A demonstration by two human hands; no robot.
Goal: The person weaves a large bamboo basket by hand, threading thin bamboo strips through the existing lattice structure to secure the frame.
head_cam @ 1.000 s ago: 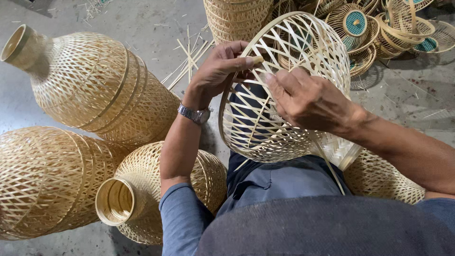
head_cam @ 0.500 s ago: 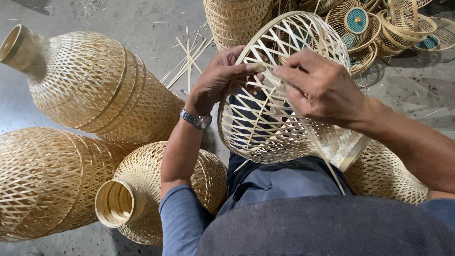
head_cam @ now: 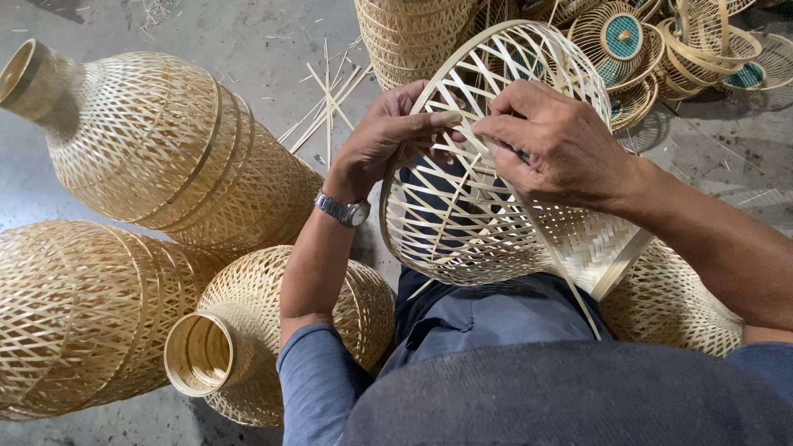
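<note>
A half-woven bamboo basket rests on the person's lap at centre frame. The left hand pinches its rim at ten o'clock; the right hand, at twelve o'clock, has its grip closed on a thin strip. Three finished bottle-shaped baskets lie on the floor toward nine o'clock.

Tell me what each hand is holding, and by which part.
Both hands hold the open-weave basket on the lap. The left hand grips its upper rim; the right hand pinches a strip of the weave just below that rim.
</note>
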